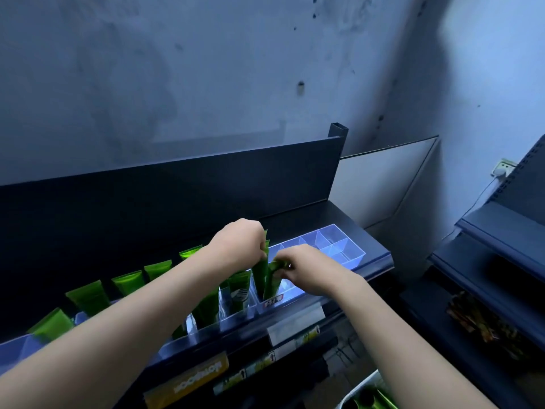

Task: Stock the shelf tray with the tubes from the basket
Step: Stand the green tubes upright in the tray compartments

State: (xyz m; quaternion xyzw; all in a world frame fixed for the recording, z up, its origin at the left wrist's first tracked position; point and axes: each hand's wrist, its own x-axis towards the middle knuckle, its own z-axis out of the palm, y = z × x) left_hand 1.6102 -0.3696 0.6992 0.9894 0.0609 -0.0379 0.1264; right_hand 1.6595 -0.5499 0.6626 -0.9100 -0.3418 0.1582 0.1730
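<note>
Holding two green tubes over the clear shelf tray [348, 255], we note both hands at its middle compartments. Left hand [239, 243]: fingers curled and clamped on the top of an upright tube [261, 276] standing in a compartment. Right hand [303, 270]: fingers pinched on the top of a second tube [272, 283], just beside the first, its lower end inside the tray. Beyond the left fingers, a row of stocked tubes [88, 296] fills the compartments. Past the right fingers, compartments hold nothing. Below the right forearm, the basket [358, 391] shows more green tubes. Tray sits on the dark shelf [339, 216].
</note>
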